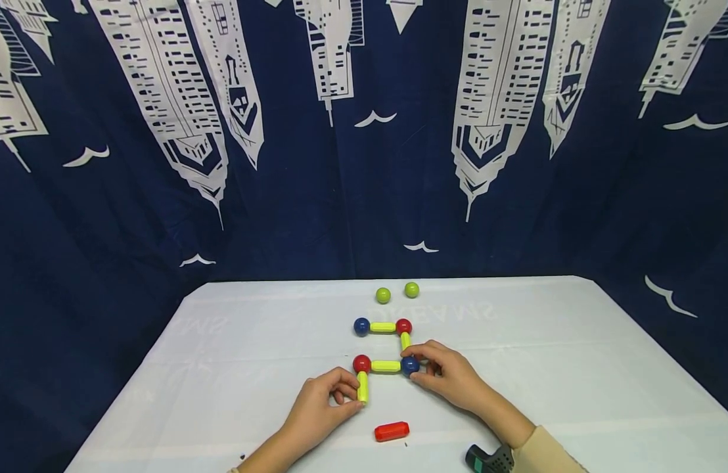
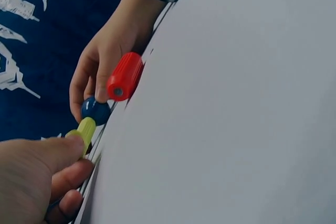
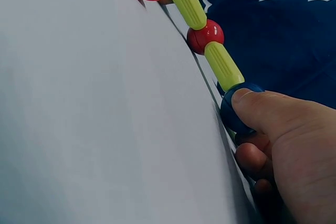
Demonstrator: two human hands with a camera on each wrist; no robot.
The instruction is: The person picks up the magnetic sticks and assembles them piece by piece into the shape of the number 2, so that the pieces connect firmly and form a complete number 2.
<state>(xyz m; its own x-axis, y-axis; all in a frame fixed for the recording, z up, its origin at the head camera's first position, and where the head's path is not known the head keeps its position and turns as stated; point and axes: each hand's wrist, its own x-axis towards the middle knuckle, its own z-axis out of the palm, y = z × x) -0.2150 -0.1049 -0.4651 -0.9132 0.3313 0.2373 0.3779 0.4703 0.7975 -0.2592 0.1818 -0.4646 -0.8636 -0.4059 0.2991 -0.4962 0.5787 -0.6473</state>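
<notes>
A zigzag chain of yellow-green plastic rods and balls lies on the white table. My left hand [image 1: 319, 407] pinches the lowest rod [image 1: 363, 389], whose upper end meets a red ball [image 1: 361, 363]. From that ball a horizontal rod [image 1: 386, 366] runs to a blue ball [image 1: 409, 366], which my right hand [image 1: 455, 378] grips between thumb and fingers. Another rod [image 1: 405, 339] climbs to a second red ball [image 1: 403, 326]; beyond it a top rod [image 1: 382, 326] ends at a second blue ball [image 1: 361, 326]. In the right wrist view, my thumb covers part of the held blue ball [image 3: 239, 111].
Between my forearms lies a loose red rod [image 1: 391, 431], with a grey disc at its end in the wrist views. Two green balls [image 1: 383, 295] sit at the table's far edge. A dark device [image 1: 488, 460] is at my right wrist. A navy patterned cloth [image 1: 352, 197] hangs behind.
</notes>
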